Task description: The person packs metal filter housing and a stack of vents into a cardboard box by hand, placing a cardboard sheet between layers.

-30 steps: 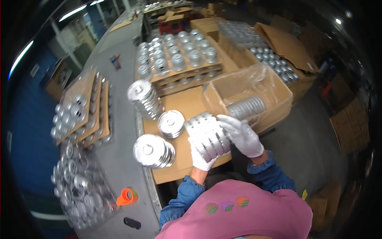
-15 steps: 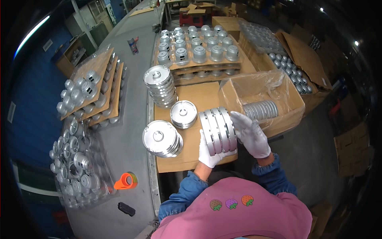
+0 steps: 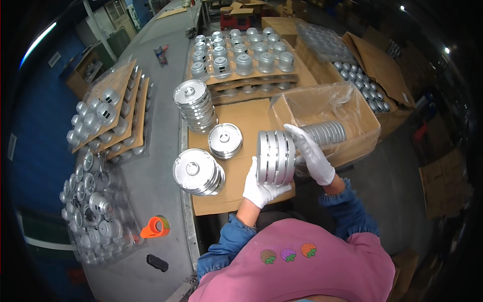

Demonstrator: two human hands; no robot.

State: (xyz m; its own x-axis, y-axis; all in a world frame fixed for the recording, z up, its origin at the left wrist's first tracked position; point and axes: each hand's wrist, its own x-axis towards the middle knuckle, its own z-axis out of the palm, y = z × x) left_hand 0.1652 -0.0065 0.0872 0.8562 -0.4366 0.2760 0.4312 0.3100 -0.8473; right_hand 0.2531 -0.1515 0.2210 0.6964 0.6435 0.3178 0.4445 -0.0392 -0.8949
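Silver discs (image 3: 275, 158) form an on-edge row above the near right corner of the cardboard sheet (image 3: 251, 116). The left hand (image 3: 261, 192) cups them underneath; the right hand (image 3: 317, 163), fingers extended, flanks them, contact unclear.

Honestly, nothing readable here. A few of the silver cups (image 3: 244, 64) on the tray stack carry little dark labels (image 3: 220, 67), and so do some in the tilted trays (image 3: 123, 110) on the left, but it's all way too small to make out. Same deal with the pale sign (image 3: 55, 59) on the blue wall (image 3: 37, 108), and the one lower down (image 3: 11, 146): just blank-looking rectangles at this size.
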